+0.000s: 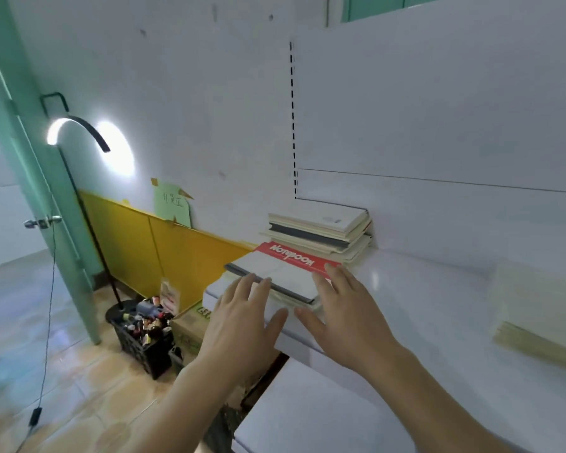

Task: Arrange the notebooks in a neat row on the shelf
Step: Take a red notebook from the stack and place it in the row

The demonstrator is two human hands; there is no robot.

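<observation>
A: Notebooks (276,277) lie just ahead of our hands on the shelf (422,289); left hand (242,318) and right hand (343,312) are spread flat, gripping nothing.
B: Light, stiff, probably slippery covers; we take the side edges.

Red notebook (294,256) w/ white lettering; yellow panel (164,246); green door (30,158); black crate (147,348).

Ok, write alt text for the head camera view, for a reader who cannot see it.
Both open hands, left hand and right hand, reach toward a flat pile of notebooks at the left end of a white shelf; whether they touch it is unclear. A second stack lies behind it against the wall, and a lit floor lamp stands at left.
</observation>
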